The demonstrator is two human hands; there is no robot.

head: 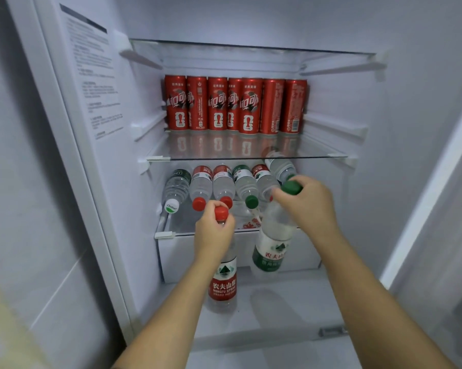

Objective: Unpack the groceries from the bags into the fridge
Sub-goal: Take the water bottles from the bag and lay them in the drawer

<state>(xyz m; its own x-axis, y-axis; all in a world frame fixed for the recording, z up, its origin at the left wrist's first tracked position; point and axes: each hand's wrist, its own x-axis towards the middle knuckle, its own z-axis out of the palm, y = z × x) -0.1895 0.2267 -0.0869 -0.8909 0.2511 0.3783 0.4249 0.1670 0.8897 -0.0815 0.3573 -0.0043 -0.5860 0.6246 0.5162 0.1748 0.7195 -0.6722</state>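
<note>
The clear plastic water bottle with red cap and red label (222, 284) needed tipping flat, cap outward, before sliding onto the lower glass shelf (164, 234). It hung upright just below that shelf, its neck gripped in the left hand (214, 233). The right hand (308, 203) clasped the neck of a green-capped, green-labelled clear bottle (273, 243), tilted before the shelf. On it, the row of lying bottles (222, 182) seemed to leave little room. Red drink cans (235, 105) stood above.

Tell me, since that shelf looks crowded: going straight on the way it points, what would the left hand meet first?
Probably the red cap of a lying bottle just beyond the red-capped bottle that the left hand grips; depth is unclear.
</note>
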